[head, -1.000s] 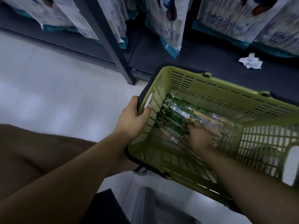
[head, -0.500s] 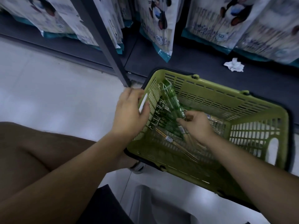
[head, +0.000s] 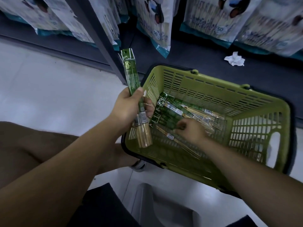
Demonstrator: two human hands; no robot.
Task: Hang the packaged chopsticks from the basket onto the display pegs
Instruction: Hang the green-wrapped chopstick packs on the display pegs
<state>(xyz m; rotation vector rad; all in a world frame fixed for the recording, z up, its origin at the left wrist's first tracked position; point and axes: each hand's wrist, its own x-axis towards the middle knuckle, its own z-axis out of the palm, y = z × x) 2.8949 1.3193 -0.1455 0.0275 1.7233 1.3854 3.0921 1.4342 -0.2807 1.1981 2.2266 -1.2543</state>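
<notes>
Gripping held chopstick pack (head: 131,82) in left hand (head: 126,107), fingers and thumb wrapped round its middle, green header end pointing up, bamboo tips hanging down just over near-left corner of basket (head: 213,82); possibly more than one pack in that fist, not telling for sure. Pinching next pack (head: 165,118) with right hand (head: 191,131), fingertips curled onto its lower edge, on top of loose pile (head: 193,112) fanned across basket floor. Working out of basket set low against dark bottom shelf (head: 188,58), crumpled tissue (head: 234,58) beyond it, big hanging bags (head: 157,22) above, grey upright (head: 101,43) to the left. Not seeing target pegs anywhere. Judging step as gathering a handful before hanging; reading task as early, plenty left in pile. Advising: peeling next pack off by header end rather than mid-sleeve, avoiding dragging slick, interleaved neighbours; stacking it into left fist with headers facing same way and holes lining up, making for one clean push onto a peg; holding snug without crushing film; not overfilling, long packs likely levering out of a thumb grip; watching for tips catching in basket slots on the lift.
</notes>
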